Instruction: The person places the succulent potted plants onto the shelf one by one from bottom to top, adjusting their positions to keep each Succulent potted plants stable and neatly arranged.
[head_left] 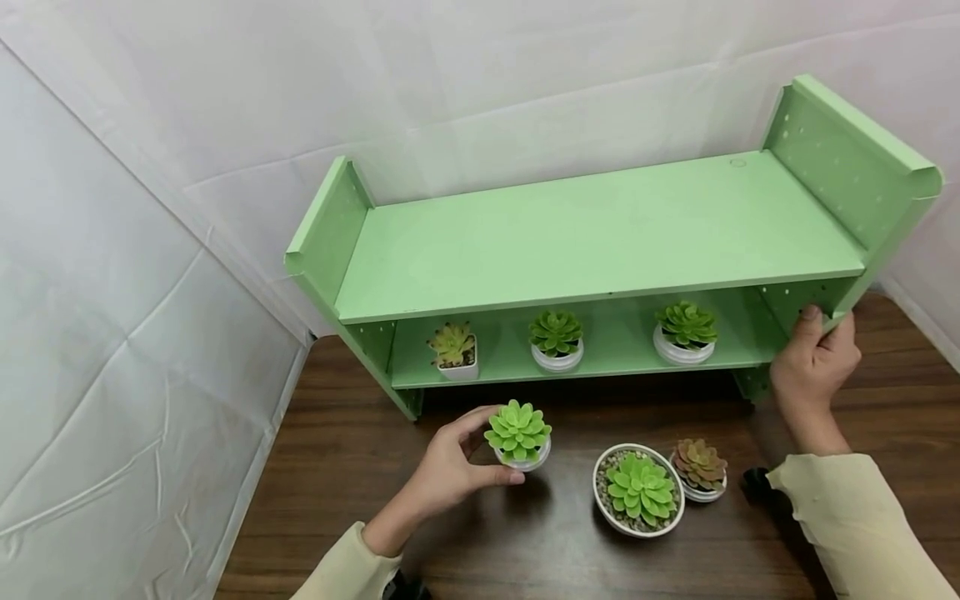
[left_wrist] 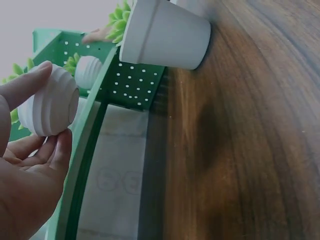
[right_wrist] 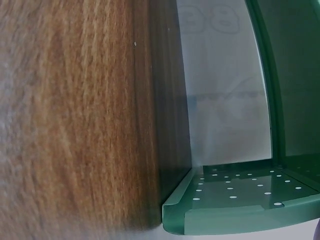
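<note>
My left hand [head_left: 454, 463] grips a small bright-green succulent [head_left: 517, 430] in a ribbed white pot, thumb on one side and fingers on the other. In the left wrist view that white pot [left_wrist: 52, 102] is tilted on its side, held above the table in front of the shelf. My right hand [head_left: 814, 360] holds the right side panel of the green shelf [head_left: 600, 233], thumb on its inner face and fingers around the outside. On the lower shelf stand a yellowish succulent [head_left: 453, 348] in a square pot and two green succulents [head_left: 556, 335] in round white pots.
A larger potted succulent [head_left: 639, 490] and a small reddish succulent [head_left: 699, 467] stand close together on the wooden table [head_left: 330, 483], right of my left hand. White sheeting [head_left: 480, 92] hangs behind the shelf and along the left side.
</note>
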